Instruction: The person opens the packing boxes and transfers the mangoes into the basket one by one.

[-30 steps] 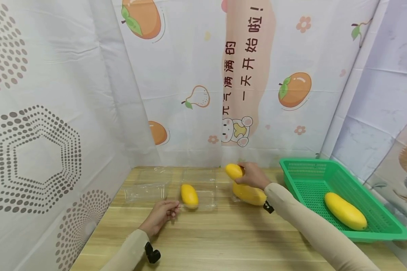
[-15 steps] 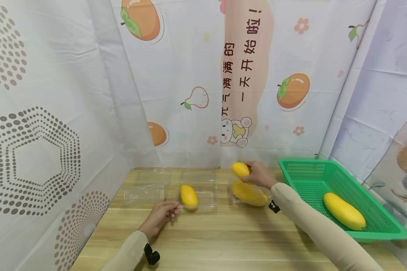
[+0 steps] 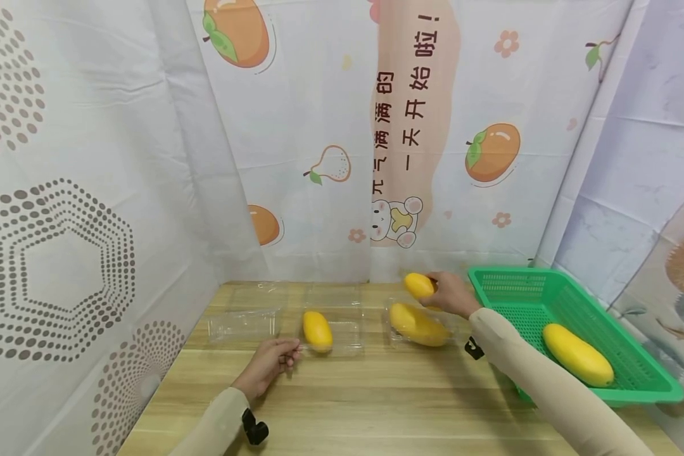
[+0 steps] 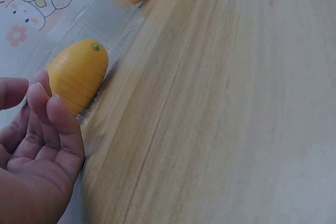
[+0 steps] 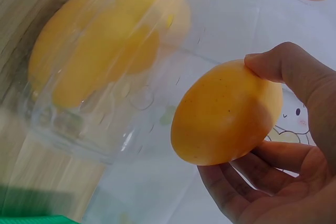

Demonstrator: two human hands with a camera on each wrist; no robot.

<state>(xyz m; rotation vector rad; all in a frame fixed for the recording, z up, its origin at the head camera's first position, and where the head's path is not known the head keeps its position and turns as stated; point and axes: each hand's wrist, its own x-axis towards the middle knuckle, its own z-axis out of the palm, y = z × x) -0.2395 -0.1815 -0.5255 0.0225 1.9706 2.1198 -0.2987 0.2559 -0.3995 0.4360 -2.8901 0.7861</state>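
My right hand (image 3: pixel 453 293) holds a small yellow mango (image 3: pixel 419 286) between thumb and fingers, raised above the back of the table. Below it a larger yellow mango (image 3: pixel 417 324) lies in a transparent plastic box (image 5: pixel 113 150). My left hand (image 3: pixel 269 364) has curled fingers at the near left corner of the middle plastic box (image 3: pixel 346 335); thumb and forefinger appear to pinch its rim. Inside that box another mango (image 3: pixel 317 330) lies lengthwise, its green-tipped end showing in the left wrist view.
A third transparent plastic box (image 3: pixel 244 324) stands open at the left. At the right is a green basket (image 3: pixel 504 304) with one long yellow fruit (image 3: pixel 578 354) in it. The wooden table (image 3: pixel 342 411) ends at a printed curtain (image 3: pixel 296 209) behind the boxes.
My right hand has moved to the right with the small mango, uncovering more of the right box. My left hand has stayed at the middle box.
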